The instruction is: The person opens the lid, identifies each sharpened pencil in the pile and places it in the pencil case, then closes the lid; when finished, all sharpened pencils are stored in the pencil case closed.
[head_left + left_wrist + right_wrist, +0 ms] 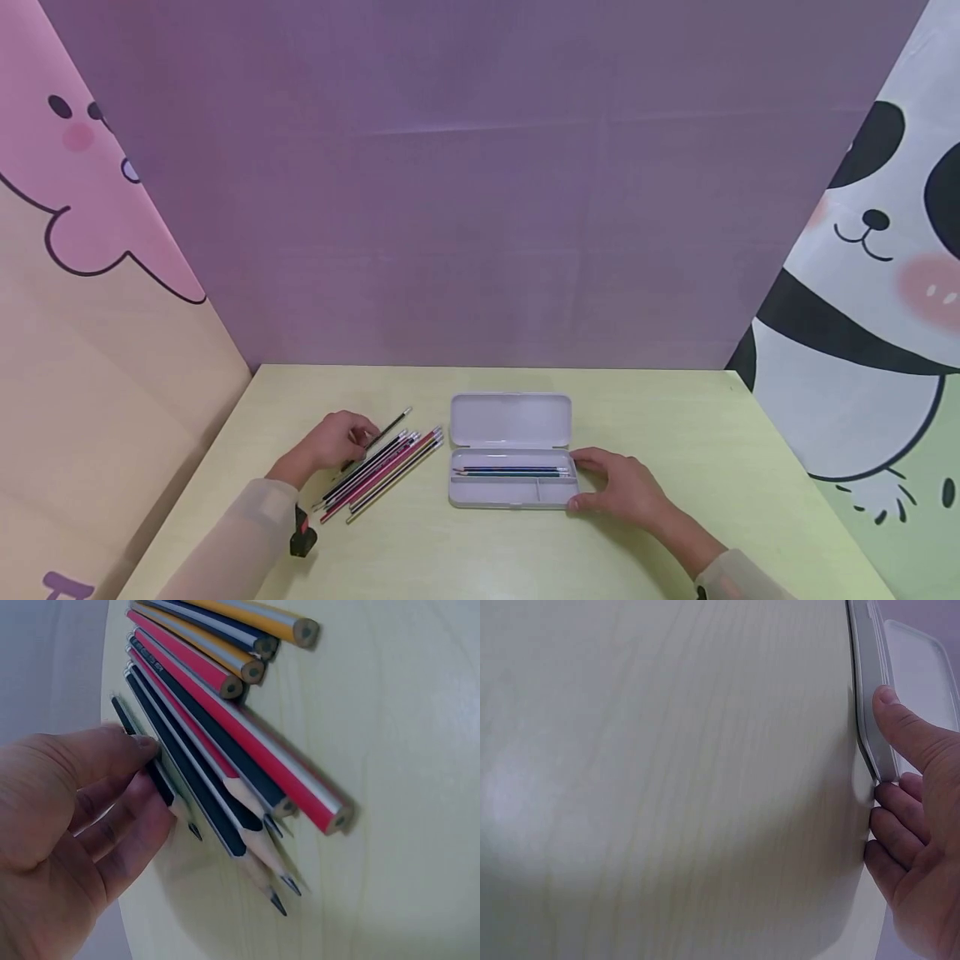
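My left hand (333, 442) pinches a dark pencil (162, 782) between thumb and fingers, at the far left side of a loose bundle of pencils (382, 475). In the left wrist view its sharpened tip points down toward the table. The bundle has black, red and yellow striped pencils, some sharpened and some with flat ends. To the right lies an open white pencil case (487, 493), its lid (511, 419) folded back. Several pencils (513, 471) lie in its long compartment. My right hand (626, 492) grips the case's right end, thumb at the front corner and fingers along the end.
The pale wooden table (480, 554) carries everything. A purple panel (480, 208) rises behind it, with a pink cartoon wall (97, 208) on the left and a panda wall (862, 325) on the right. A black strap device (302, 533) sits at the left wrist.
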### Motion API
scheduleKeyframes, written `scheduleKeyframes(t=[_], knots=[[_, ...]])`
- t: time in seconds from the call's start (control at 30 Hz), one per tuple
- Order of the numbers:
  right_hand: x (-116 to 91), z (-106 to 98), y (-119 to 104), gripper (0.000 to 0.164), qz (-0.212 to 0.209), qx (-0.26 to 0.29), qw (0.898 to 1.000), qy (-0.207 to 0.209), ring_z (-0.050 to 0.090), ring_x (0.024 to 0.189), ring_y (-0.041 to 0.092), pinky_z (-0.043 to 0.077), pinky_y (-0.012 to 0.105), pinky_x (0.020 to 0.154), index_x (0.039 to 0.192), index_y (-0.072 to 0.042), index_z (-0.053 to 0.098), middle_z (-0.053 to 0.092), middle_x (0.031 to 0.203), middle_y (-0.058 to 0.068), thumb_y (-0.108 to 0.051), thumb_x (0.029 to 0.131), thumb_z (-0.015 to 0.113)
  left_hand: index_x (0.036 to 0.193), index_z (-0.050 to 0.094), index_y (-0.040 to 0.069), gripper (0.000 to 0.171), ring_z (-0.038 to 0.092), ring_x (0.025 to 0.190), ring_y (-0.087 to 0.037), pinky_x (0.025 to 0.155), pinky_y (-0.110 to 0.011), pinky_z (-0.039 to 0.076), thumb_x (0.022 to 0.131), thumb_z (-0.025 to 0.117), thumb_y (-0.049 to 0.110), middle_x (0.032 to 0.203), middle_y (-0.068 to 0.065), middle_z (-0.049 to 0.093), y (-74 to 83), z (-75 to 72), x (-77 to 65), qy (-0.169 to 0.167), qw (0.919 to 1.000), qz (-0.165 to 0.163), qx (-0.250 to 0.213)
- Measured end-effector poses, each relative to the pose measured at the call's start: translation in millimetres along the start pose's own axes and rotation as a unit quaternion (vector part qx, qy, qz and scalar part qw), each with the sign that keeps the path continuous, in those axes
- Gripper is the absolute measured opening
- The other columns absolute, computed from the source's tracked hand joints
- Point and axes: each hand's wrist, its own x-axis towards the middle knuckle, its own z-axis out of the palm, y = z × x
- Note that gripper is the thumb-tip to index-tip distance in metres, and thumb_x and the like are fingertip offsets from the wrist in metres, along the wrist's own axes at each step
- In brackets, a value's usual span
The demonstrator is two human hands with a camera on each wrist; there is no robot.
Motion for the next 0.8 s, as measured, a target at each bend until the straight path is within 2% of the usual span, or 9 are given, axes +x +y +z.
scheduleKeyframes(t=[0.13, 0.37, 0.57, 0.8], knots=[[-0.5, -0.2, -0.2, 0.077, 0.0, -0.003, 1.0, -0.001, 0.063, 0.126, 0.034, 0.047, 0.057, 0.104, 0.132, -0.019, 0.068, 0.074, 0.127, 0.001, -0.045, 0.065, 0.095, 0.118, 0.074, 0.0, 0.031, 0.059, 0.082, -0.018, 0.069, -0.031, 0.053, 0.087, 0.071, -0.005, 0.093, -0.008, 0.069, 3.4, -3.8, -2.0, 0.004, 0.9999, 0.002, -0.011], [0.8, -0.7, 0.2, 0.077, 0.001, -0.006, 1.0, -0.004, 0.062, 0.127, 0.036, 0.047, 0.058, 0.105, 0.132, -0.019, 0.068, 0.073, 0.129, 0.003, -0.046, 0.066, 0.095, 0.12, 0.074, -0.001, 0.029, 0.058, 0.078, -0.017, 0.06, -0.029, 0.049, 0.091, 0.068, -0.001, 0.093, -0.006, 0.068, 15.5, -14.3, -4.4, 0.022, 0.9988, 0.013, -0.043], [3.0, -1.2, 2.0, 0.078, 0.0, -0.011, 1.0, -0.004, 0.061, 0.128, 0.039, 0.046, 0.06, 0.105, 0.133, -0.018, 0.067, 0.072, 0.13, 0.005, -0.046, 0.066, 0.094, 0.125, 0.072, 0.002, 0.032, 0.059, 0.076, -0.017, 0.058, -0.027, 0.047, 0.094, 0.066, 0.001, 0.097, -0.008, 0.068, 37.0, -8.5, 2.8, -0.001, 0.9947, 0.056, -0.086], [2.6, -0.4, 1.9, 0.077, -0.003, -0.003, 1.0, -0.008, 0.062, 0.127, 0.037, 0.047, 0.058, 0.104, 0.133, -0.017, 0.068, 0.072, 0.129, 0.004, -0.046, 0.066, 0.094, 0.125, 0.073, 0.003, 0.032, 0.062, 0.084, -0.017, 0.071, -0.028, 0.055, 0.094, 0.067, 0.001, 0.104, -0.017, 0.071, 76.7, 6.9, 17.4, -0.037, 0.9875, 0.119, -0.096]])
